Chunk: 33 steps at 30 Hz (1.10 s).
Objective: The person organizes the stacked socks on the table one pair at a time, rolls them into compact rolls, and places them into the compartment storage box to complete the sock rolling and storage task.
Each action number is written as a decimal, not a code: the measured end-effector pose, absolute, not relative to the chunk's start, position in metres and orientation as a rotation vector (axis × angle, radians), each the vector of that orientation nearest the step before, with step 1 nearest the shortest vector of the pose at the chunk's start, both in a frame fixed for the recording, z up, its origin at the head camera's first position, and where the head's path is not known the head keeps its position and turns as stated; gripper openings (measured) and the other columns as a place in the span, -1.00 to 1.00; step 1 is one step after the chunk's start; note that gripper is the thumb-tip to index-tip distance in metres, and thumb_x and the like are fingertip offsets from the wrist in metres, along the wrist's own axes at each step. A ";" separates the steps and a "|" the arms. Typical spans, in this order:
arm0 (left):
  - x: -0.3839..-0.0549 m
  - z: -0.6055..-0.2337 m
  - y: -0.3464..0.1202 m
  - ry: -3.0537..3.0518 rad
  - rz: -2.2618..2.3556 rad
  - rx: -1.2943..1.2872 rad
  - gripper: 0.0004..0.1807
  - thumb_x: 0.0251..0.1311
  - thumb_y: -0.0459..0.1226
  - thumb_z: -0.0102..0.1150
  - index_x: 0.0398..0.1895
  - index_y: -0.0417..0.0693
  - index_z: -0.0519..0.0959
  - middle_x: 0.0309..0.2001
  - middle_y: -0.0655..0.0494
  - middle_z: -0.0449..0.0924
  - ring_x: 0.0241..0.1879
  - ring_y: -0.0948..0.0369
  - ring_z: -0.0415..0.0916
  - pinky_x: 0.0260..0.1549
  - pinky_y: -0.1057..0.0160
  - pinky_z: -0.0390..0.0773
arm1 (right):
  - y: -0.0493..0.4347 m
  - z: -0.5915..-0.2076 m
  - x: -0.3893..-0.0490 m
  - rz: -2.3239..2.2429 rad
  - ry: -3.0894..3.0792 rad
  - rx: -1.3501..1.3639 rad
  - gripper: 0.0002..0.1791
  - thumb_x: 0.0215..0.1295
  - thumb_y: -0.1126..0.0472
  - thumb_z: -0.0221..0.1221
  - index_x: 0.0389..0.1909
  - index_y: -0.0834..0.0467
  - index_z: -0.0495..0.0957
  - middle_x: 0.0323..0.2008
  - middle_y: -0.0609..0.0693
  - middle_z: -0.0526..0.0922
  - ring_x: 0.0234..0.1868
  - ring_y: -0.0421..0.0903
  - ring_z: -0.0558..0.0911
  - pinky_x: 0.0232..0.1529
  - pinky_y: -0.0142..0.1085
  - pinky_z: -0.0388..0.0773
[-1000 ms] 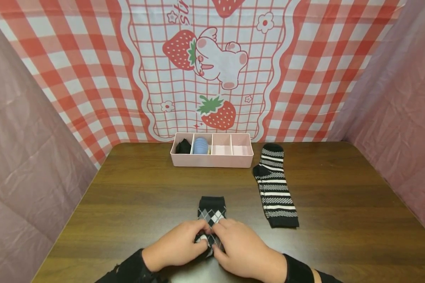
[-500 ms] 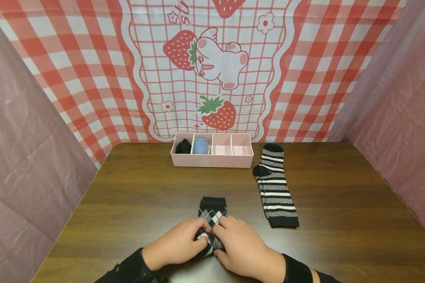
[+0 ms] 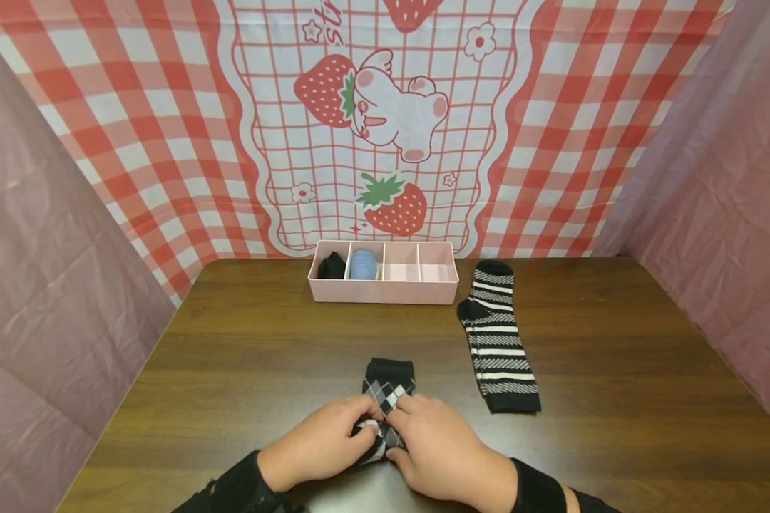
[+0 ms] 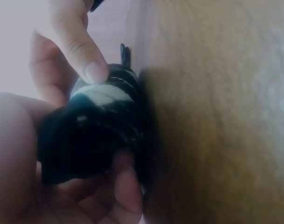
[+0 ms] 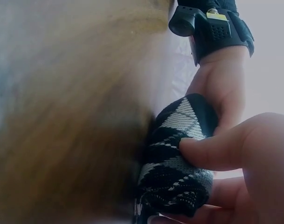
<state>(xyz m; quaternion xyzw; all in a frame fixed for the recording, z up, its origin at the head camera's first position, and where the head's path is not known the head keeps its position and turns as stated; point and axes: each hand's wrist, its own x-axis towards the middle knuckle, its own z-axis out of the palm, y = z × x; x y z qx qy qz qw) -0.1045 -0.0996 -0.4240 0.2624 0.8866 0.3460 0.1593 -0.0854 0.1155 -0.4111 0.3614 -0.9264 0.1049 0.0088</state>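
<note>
A black sock with a grey and white argyle pattern [image 3: 388, 385] lies at the front middle, its plain black cuff end flat and pointing away. Its near part is rolled into a thick bundle, seen up close in the right wrist view as the rolled sock [image 5: 176, 149]. My left hand [image 3: 326, 438] grips the roll from the left, and my right hand [image 3: 441, 443] grips it from the right, thumbs on the near side. Fingers cover much of the roll in the head view. In the left wrist view the sock roll [image 4: 93, 135] sits against the table between both hands.
A pink box with several compartments [image 3: 385, 291] stands at the table's back, holding a black bundle [image 3: 332, 266] and a blue rolled bundle [image 3: 363, 264] in its left compartments. A black and white striped sock [image 3: 499, 342] lies flat to the right on the wooden table [image 3: 616, 356].
The flat cuff end of the argyle sock has shifted slightly right and a little nearer. Both hands keep their grip on the roll, nearly in place.
</note>
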 end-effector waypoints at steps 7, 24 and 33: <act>-0.105 -0.425 -0.100 2.559 0.981 0.794 -0.91 0.43 -0.16 0.08 -0.14 0.20 0.59 -0.06 0.33 0.59 -0.11 0.36 0.50 -0.01 0.12 0.57 | 0.116 -0.408 -0.085 0.354 -2.917 1.147 -0.75 0.28 -0.04 0.36 -0.24 0.04 0.64 -0.33 -0.18 0.51 -0.24 -0.19 0.56 -0.19 -0.15 0.57; -0.104 -0.424 -0.102 2.576 0.983 0.824 -0.93 0.45 -0.13 0.13 -0.14 0.20 0.60 -0.10 0.36 0.56 -0.09 0.36 0.51 -0.01 0.12 0.59 | 0.116 -0.408 -0.085 0.452 -2.994 1.142 -0.70 0.41 0.01 0.26 -0.02 0.12 0.66 -0.19 -0.14 0.56 -0.11 -0.19 0.56 -0.11 -0.16 0.60; -0.101 -0.424 -0.103 2.599 0.965 1.013 -0.78 0.28 -0.10 0.33 -0.06 0.17 0.59 -0.08 0.37 0.54 -0.07 0.39 0.51 0.01 0.21 0.57 | 0.119 -0.410 -0.089 0.719 -3.084 1.091 -0.74 0.49 -0.02 0.18 0.00 0.05 0.60 -0.21 -0.20 0.56 -0.19 -0.28 0.54 -0.17 -0.20 0.58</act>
